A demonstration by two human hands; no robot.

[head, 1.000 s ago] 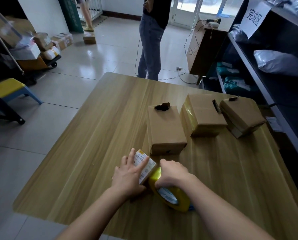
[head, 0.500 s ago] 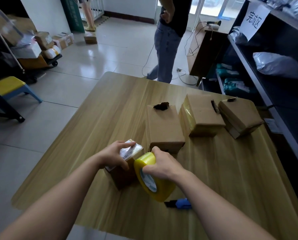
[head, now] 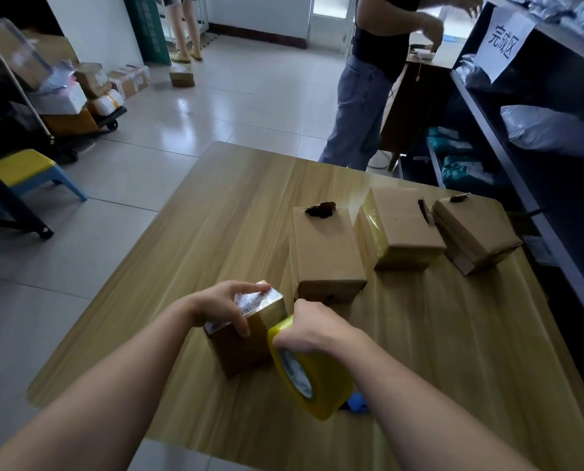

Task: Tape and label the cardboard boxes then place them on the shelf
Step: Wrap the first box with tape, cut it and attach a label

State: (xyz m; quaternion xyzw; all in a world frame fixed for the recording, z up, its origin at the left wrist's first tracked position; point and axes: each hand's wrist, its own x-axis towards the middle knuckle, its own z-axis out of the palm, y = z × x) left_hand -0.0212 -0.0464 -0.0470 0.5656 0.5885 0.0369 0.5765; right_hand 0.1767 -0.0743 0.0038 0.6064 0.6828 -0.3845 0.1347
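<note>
A small cardboard box [head: 241,348] with a white label on top stands near the front of the wooden table [head: 453,334]. My left hand [head: 224,305] grips its top, fingers over the label and thumb down the side. My right hand [head: 312,329] holds a yellow tape roll [head: 312,379] against the box's right side. Three larger cardboard boxes sit further back: one in the middle [head: 326,258], one wrapped partly in tape [head: 399,229] and one at the right [head: 475,234].
A blue object [head: 358,402] lies on the table behind the roll. A dark shelf [head: 535,185] with bagged parcels and a paper sign runs along the right. A person [head: 368,96] stands beyond the table. A yellow stool [head: 25,171] and a loaded cart [head: 80,110] stand at the left.
The small box has been turned upright from lying low on the table. My right hand lifted the tape roll and brought it up beside the box. The person beyond the table stepped right.
</note>
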